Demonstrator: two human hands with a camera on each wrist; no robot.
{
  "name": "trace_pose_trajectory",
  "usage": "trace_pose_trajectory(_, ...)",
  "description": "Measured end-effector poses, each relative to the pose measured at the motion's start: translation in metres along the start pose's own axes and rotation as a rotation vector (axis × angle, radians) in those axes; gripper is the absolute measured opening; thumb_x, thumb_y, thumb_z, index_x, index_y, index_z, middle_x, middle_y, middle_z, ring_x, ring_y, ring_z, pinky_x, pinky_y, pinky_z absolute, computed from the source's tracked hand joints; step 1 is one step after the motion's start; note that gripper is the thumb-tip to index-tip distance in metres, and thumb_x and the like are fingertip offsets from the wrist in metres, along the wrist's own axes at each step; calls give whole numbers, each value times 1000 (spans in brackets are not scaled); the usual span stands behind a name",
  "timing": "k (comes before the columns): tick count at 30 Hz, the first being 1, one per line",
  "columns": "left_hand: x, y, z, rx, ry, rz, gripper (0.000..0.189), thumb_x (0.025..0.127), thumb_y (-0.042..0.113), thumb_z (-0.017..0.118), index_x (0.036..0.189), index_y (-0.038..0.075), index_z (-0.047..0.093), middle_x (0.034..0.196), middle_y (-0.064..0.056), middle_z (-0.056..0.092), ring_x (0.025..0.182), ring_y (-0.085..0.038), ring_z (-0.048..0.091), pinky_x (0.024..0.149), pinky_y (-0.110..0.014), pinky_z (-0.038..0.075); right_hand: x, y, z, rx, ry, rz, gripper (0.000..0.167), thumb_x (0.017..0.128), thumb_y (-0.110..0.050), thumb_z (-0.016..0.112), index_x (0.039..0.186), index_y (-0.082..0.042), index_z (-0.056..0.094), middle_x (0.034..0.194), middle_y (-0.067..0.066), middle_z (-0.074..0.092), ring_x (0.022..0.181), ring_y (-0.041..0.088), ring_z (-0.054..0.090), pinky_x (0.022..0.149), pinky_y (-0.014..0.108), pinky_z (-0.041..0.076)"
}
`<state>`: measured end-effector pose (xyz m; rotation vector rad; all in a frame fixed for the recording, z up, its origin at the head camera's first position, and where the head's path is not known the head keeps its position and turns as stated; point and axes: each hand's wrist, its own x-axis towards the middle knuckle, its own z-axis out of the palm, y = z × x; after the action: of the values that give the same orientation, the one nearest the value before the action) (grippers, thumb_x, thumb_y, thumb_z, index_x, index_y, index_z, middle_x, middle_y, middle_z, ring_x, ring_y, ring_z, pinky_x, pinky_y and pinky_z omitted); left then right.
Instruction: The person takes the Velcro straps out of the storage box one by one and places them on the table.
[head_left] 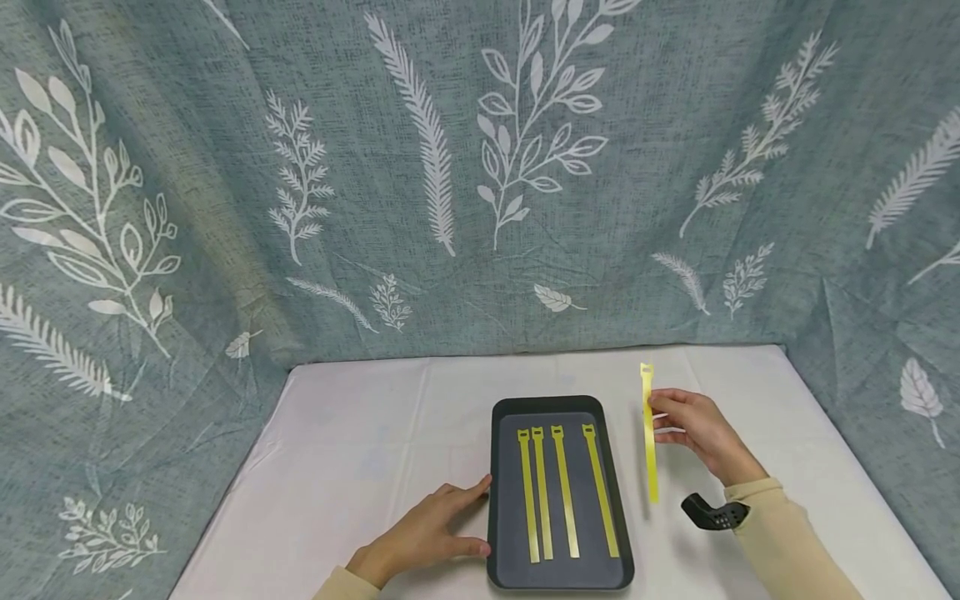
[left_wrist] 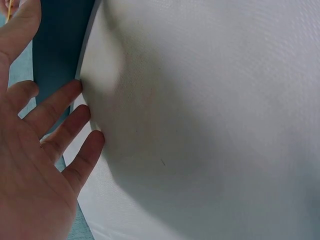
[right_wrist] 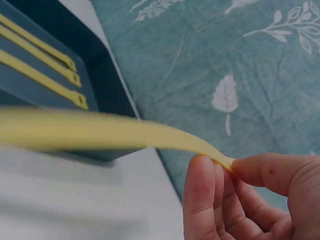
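A dark rectangular tray [head_left: 547,405] lies on the table with several yellow cable straps [head_left: 565,492] in it, their slotted heads at the far end. My left hand [head_left: 423,529] is at the tray's left side, fingers spread, with the index fingertip and thumb at the rim. To the right of the tray, my right hand [head_left: 701,425] pinches another yellow cable strap [head_left: 649,458] between thumb and fingers near its slotted head. The strap's tail hangs toward the near side. In the right wrist view this strap [right_wrist: 100,131] bends away from the fingertips, its slotted head hidden by them.
A white cloth [head_left: 360,442] covers the table. Behind and at both sides hangs a blue-green curtain [head_left: 420,308] with white leaf prints. A black camera mount [head_left: 712,512] sits on the right wrist, over the cloth.
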<state>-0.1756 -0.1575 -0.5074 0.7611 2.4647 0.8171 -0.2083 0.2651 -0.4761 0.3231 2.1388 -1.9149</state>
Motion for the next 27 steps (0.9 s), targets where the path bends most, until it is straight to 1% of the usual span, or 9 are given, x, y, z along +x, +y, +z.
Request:
trace_pose_trajectory(6,0,0,0,2,4,-4,93,83,58,74,159,20,35,158,1,48,129,-20,51,108,-48,44,7,13,3,-27,3,23,50,104,-28,57,137,8,49,94,-4,64,81,8,63,73,26,59)
trace_pose_trajectory(11,0,0,-1,3,3,0,93,84,58,74,159,19,35,157,1,48,130,-21,51,109,-49,44,11,24,7,-21,5,46,46,103,-24,58,134,9,52,96,-1,61,77,8,64,70,26,58)
trace_pose_trajectory(20,0,0,1,9,10,10,93,84,57,74,159,19,35,156,1,50,129,-21,52,109,-48,44,18,37,9,-39,15,105,43,102,-22,58,133,8,54,92,-1,66,73,7,64,64,25,57)
trace_pose_trajectory(27,0,-2,2,15,17,13,93,83,58,74,158,19,35,156,3,50,129,-20,52,110,-49,44,25,45,7,-84,4,105,46,101,-21,58,134,10,52,88,-2,70,71,7,66,62,26,57)
